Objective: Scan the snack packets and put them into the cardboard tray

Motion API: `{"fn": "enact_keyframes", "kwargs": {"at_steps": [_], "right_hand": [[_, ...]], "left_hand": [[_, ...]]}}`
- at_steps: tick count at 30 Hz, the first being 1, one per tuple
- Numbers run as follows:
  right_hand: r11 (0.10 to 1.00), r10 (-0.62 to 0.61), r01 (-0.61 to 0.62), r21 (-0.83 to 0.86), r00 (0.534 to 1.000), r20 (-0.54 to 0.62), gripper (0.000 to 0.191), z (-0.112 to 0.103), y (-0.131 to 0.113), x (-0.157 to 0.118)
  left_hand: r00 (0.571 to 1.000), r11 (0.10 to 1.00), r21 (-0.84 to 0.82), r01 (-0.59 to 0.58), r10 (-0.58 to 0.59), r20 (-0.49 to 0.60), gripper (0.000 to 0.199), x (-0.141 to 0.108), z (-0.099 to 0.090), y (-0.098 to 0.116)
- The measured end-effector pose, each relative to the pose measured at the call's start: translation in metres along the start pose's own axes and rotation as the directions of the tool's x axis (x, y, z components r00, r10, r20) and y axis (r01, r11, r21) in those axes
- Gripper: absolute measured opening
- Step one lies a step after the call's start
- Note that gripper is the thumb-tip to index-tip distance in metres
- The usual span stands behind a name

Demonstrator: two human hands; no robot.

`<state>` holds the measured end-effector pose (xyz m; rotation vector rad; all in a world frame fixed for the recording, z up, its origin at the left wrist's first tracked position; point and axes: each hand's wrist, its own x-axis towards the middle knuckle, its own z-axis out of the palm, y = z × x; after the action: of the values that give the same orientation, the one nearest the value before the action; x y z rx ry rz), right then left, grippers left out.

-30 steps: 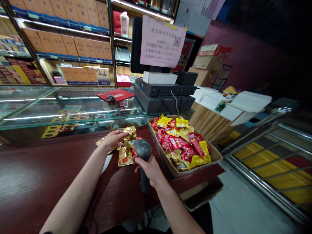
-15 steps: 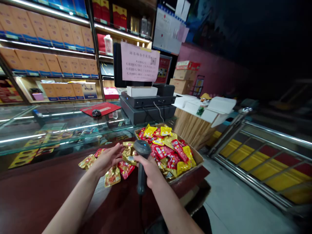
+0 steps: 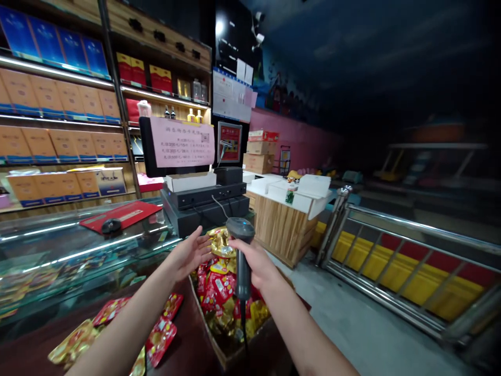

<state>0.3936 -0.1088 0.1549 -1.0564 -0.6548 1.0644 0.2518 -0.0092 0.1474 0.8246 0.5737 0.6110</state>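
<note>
My right hand (image 3: pixel 260 263) is wrapped round the handle of a dark grey handheld barcode scanner (image 3: pixel 243 274), its head up and its cord hanging down. A shiny gold snack packet (image 3: pixel 220 243) is at my right thumb, just left of the scanner head. My left hand (image 3: pixel 190 255) is beside that packet, thumb raised and fingers stretched out; whether the fingertips touch it I cannot tell. Beneath both hands stands a cardboard box (image 3: pixel 207 337) full of red, yellow and gold packets (image 3: pixel 219 287). More red packets (image 3: pixel 160 342) and a gold packet (image 3: pixel 74 344) lie on the dark red counter (image 3: pixel 191 350) around my left forearm.
A glass display counter (image 3: pixel 129 261) runs along the left, with a mouse (image 3: pixel 111 225) on a red mat (image 3: pixel 136 213). Ahead are a monitor with a pink notice (image 3: pixel 183 145) and a black cash drawer (image 3: pixel 203 209). A metal railing (image 3: pixel 391 261) stands at the right.
The view has tilted up and turned right. My hands, the scanner and the gold packet are now over the box, away from the loose packets on the counter.
</note>
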Motion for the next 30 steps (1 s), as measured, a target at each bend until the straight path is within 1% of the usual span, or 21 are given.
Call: {"fn": "enact_keyframes", "kwargs": {"at_steps": [3,5,7,8,10,12,14,16,19,22,25,27,30], "right_hand": [[1.0,-0.025,0.025,-0.015,0.999,-0.043,0.024,-0.019,-0.008,0.01],[0.998,-0.038,0.035,-0.043,0.997,-0.063,0.022,-0.029,-0.008,0.013],[0.996,-0.059,0.053,-0.065,0.994,-0.089,0.024,-0.036,-0.006,0.015],[0.996,-0.067,0.059,-0.073,0.993,-0.102,0.025,-0.038,-0.005,0.014],[0.994,-0.08,0.071,-0.082,0.99,-0.119,0.025,-0.037,-0.003,0.011],[0.995,-0.081,0.073,-0.074,0.991,-0.105,0.025,-0.03,-0.001,0.004],[0.996,-0.068,0.063,-0.064,0.995,-0.078,0.024,-0.019,0.001,-0.004],[0.997,-0.047,0.044,-0.06,0.998,-0.048,0.024,-0.005,0.006,-0.012],[0.997,0.021,-0.021,-0.077,1.0,0.003,0.024,0.018,0.02,-0.024],[0.994,0.087,-0.083,-0.077,0.995,0.044,0.024,0.04,0.042,-0.035],[0.99,0.131,-0.125,-0.06,0.985,0.108,0.024,0.059,0.069,-0.044],[0.985,0.165,-0.157,-0.07,0.978,0.127,0.025,0.07,0.088,-0.049],[0.972,0.225,-0.215,-0.091,0.967,0.12,0.028,0.082,0.113,-0.054]], "left_hand": [[1.0,0.999,0.025,0.023,-0.023,-0.007,0.051,0.022,0.022,-0.008],[0.995,0.996,0.093,0.008,0.001,-0.095,0.049,0.031,0.027,-0.015],[0.978,0.988,0.152,-0.028,0.058,-0.198,0.043,0.036,0.025,-0.02],[0.97,0.985,0.166,-0.045,0.083,-0.228,0.041,0.036,0.023,-0.021],[0.967,0.985,0.161,-0.069,0.105,-0.232,0.038,0.033,0.015,-0.021],[0.966,0.986,0.143,-0.083,0.115,-0.234,0.036,0.025,0.003,-0.017],[0.957,0.986,0.136,-0.1,0.133,-0.259,0.036,0.015,-0.011,-0.012],[0.947,0.985,0.132,-0.115,0.149,-0.286,0.036,0.001,-0.027,-0.008],[0.93,0.986,0.115,-0.123,0.155,-0.334,0.036,-0.024,-0.053,-0.007],[0.91,0.989,0.084,-0.124,0.147,-0.388,0.035,-0.054,-0.078,-0.011],[0.897,0.988,0.048,-0.148,0.155,-0.414,0.035,-0.082,-0.1,-0.02],[0.893,0.988,0.02,-0.153,0.147,-0.425,0.035,-0.096,-0.114,-0.028],[0.896,0.991,-0.009,-0.134,0.118,-0.428,0.036,-0.11,-0.134,-0.04]]}}
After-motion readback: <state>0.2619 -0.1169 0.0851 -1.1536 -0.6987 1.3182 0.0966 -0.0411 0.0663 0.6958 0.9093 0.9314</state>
